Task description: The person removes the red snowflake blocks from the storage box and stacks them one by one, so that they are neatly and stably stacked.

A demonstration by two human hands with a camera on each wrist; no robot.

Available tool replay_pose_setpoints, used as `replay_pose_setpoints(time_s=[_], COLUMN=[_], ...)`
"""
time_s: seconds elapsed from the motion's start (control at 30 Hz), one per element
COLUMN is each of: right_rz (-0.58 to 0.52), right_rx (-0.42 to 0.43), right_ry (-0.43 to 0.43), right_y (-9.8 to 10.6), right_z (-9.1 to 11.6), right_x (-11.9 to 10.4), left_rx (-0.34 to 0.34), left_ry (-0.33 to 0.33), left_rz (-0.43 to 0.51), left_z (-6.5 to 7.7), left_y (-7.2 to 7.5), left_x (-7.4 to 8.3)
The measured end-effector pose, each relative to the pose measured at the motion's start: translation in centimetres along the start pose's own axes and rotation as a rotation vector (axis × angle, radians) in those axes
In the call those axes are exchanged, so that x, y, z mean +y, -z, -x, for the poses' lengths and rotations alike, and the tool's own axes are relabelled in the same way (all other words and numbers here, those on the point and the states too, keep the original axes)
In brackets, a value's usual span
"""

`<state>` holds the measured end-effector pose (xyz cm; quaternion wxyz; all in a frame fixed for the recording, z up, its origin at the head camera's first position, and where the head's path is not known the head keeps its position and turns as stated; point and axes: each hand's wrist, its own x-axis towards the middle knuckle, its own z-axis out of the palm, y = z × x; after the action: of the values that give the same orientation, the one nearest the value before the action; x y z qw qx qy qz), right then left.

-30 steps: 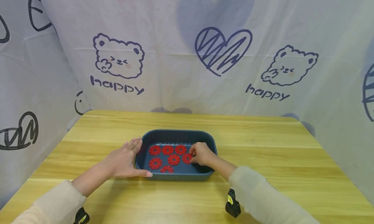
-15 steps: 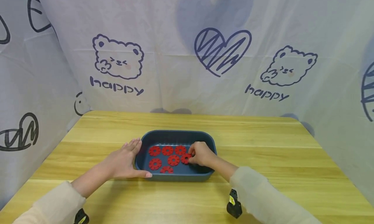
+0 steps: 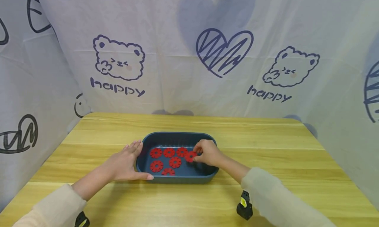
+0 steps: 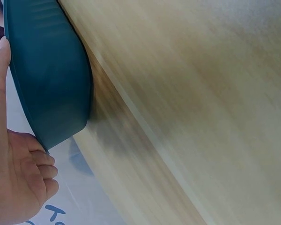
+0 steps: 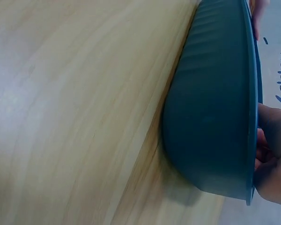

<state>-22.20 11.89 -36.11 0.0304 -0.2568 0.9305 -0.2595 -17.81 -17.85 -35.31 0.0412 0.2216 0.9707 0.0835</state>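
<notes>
A dark blue-green rectangular tub (image 3: 183, 180) stands on the table in the head view, with several flat red notched plastic discs (image 3: 156, 166) lying inside. My left hand (image 3: 124, 163) rests against the tub's left end, its thumb stretched along the front rim and the other fingers at the far left side. Inside the right part of the tub, my right hand (image 3: 209, 153) pinches one red notched disc (image 3: 190, 156) between thumb and fingers; this disc looks tilted. Both wrist views show the tub's outer wall (image 4: 51, 79), which hides the discs there.
The wooden table (image 3: 266, 148) extends around the tub on all sides. Behind it hangs a white cloth (image 3: 174, 72) with bear and heart drawings, and the cloth continues along both sides. A small black device (image 3: 244, 205) hangs under the right sleeve.
My right hand has risen slightly and shifted a little right, and the pinched disc has come up and tilted with it. The left hand and the tub keep their places.
</notes>
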Motion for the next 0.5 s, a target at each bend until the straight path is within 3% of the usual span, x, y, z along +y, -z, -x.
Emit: replay_pose_setpoints(time_s=[0.5], right_rz=[0.008], right_rx=[0.022], right_ry=[0.064], right_y=[2.4], right_z=[1.3], right_x=[1.0], left_rx=[0.017], left_ry=[-0.008], left_rz=[0.003], left_z=[0.1], left_y=[-0.1], left_x=[0.0])
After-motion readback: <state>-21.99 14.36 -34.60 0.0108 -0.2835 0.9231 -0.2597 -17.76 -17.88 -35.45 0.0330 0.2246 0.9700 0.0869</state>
